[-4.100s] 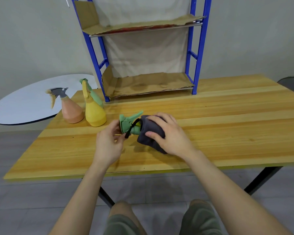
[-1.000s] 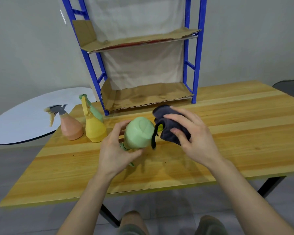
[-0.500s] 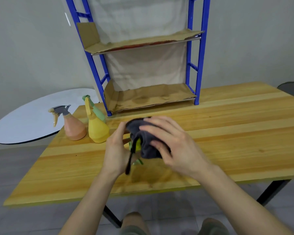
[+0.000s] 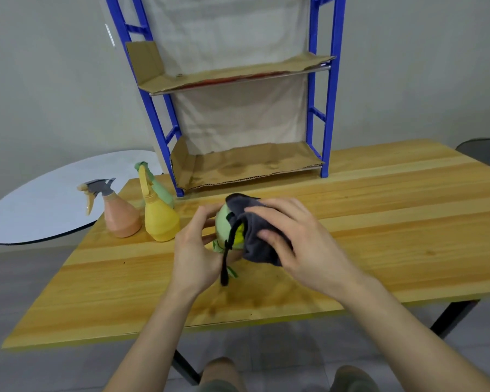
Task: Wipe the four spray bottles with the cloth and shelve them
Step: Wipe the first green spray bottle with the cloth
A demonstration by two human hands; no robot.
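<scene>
Wooden table [image 4: 379, 250] boards lie close under the work: the left hand [image 4: 194, 250] grips a pale green spray bottle [image 4: 223, 222] tipped on its side, and the right hand [image 4: 297, 239] cups a dark grey cloth [image 4: 259, 253] over its body. A hard rub could twist the smooth bottle out of that one-handed hold, or the cloth's dangling black loop could snag the trigger. Behind, the yellow bottle [image 4: 160, 222], peach bottle [image 4: 120, 219] and second green bottle [image 4: 159, 188] stand crowded together beside the blue rack [image 4: 327, 137], easily toppled by a reach.
</scene>
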